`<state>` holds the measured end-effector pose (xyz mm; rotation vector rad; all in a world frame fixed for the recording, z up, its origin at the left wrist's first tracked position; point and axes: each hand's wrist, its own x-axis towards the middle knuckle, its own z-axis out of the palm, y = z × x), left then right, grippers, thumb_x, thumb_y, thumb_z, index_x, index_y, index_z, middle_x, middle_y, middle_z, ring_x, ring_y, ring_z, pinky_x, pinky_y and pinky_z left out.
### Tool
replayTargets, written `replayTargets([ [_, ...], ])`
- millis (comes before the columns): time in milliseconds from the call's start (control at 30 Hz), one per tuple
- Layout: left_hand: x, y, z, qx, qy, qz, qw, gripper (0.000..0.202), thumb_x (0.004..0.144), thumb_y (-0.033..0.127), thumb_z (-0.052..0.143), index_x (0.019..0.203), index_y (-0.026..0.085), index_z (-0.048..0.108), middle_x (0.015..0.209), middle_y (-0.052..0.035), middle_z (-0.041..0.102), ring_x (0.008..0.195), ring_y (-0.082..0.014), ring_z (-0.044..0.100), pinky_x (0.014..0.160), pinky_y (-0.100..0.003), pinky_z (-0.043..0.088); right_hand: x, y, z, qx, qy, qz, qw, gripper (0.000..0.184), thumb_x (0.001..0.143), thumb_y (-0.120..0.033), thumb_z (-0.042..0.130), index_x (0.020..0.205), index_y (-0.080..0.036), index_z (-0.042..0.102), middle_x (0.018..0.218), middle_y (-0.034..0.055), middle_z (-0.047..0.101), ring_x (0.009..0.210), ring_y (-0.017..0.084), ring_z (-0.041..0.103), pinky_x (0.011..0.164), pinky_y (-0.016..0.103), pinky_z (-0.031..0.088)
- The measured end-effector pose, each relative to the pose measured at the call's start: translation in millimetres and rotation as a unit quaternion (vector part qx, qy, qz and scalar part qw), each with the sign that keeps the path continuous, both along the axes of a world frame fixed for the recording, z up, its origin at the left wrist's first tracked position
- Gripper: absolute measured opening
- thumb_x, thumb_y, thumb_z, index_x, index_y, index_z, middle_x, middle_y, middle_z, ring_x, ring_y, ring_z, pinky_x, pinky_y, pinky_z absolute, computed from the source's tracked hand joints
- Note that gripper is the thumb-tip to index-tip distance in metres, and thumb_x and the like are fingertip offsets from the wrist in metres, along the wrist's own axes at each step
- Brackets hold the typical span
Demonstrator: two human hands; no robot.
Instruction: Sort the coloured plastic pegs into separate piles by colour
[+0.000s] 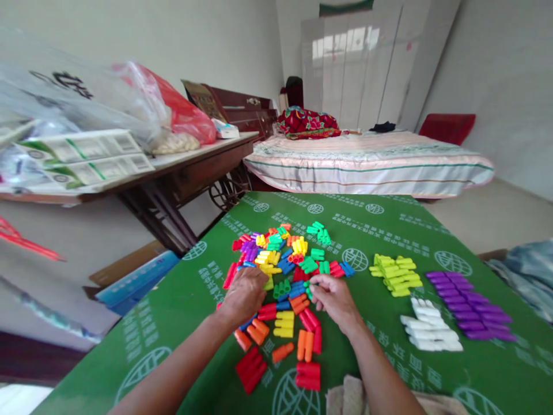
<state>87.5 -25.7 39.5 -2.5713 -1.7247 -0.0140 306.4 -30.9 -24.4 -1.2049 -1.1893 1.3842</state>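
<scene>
A person's left hand (245, 293) and right hand (334, 297) reach over a jumbled pile (268, 257) of coloured plastic pieces at the middle of a green table (401, 230). The right hand, at the pile's right side, pinches a green piece (307, 286) between thumb and fingers. The left hand lies palm down on the pile's left side, its fingertips hidden among the pieces; whether they are closed on anything cannot be told.

Red, orange, yellow, green, blue and purple pieces mix in the pile. At its near edge lie two red sets (308, 376), one left and one right, with a single orange piece (283, 352) between them. To the right, sorted by colour, are yellow-green pieces (394, 274), white pieces (430, 325) and, farthest right, purple pieces (470, 305) in rows. A crumpled cloth (349, 397) sits at the table's near edge, partly behind the right forearm.

On the left, a side table (199, 167) bears boxes (90, 155) and a red bag (185, 109). Beyond the green table, a red floral quilt (306, 122) rests on a bed (367, 167) before a pale wardrobe (349, 75).
</scene>
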Motion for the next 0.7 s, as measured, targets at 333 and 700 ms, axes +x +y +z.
replayTargets([
  [333,1,9,-4.1,0.0,0.015,-0.003,1.0,0.024,0.075,0.015,0.048,0.093,0.015,0.064,0.094,-0.0125,0.065,0.099,-0.0255,0.057,0.092,-0.04,0.04,0,0,7.6,-0.004,0.005,0.006,1.0,0.026,0.067,-0.032,0.059,0.085,-0.014,0.062,0.05,-0.0045,0.056,0.038,0.008,0.047,0.039,0.019,0.035],
  [700,-15,37,10.0,-0.088,-0.357,0.117,0.923,0.044,0.061,0.051,0.062,0.091,0.02,0.062,0.085,-0.0046,0.07,0.082,-0.0249,0.064,0.074,-0.033,0.052,-5,11,8.4,-0.008,0.039,-0.007,0.999,0.013,0.07,-0.018,0.056,0.081,-0.014,0.06,0.046,-0.0078,0.053,0.035,0.005,0.044,0.035,0.016,0.034],
])
